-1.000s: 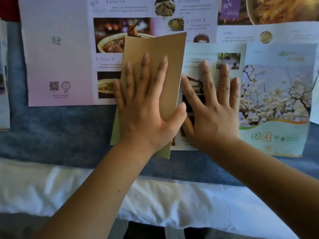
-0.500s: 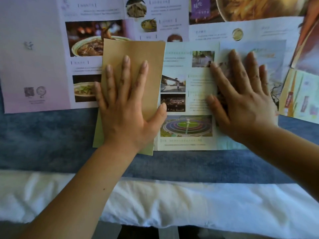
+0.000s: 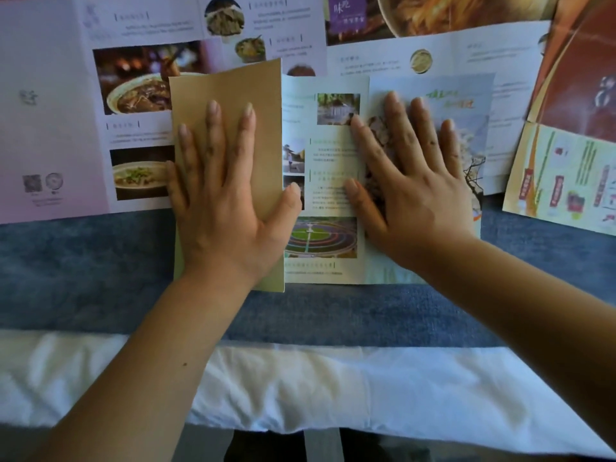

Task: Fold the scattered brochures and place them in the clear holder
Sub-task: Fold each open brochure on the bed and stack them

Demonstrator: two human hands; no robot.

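Observation:
A garden brochure (image 3: 328,181) lies in front of me on the blue cloth, its left panel (image 3: 230,91) folded over with the plain tan back up. My left hand (image 3: 223,201) presses flat on that tan panel, fingers straight and spread. My right hand (image 3: 413,181) lies flat on the brochure's right panel, which shows white blossoms, with its thumb on the middle panel. No clear holder is in view.
A large pink food brochure (image 3: 66,105) lies unfolded at the left, under the tan panel's corner. Another food leaflet (image 3: 450,45) sits behind. A dark red brochure (image 3: 580,81) and a yellow-green one (image 3: 566,181) lie at the right. The blue cloth (image 3: 100,278) borders a white sheet (image 3: 300,385) near me.
My right hand slid rightward from the middle panel onto the blossom panel, uncovering the middle photos. My left hand stayed flat on the tan panel.

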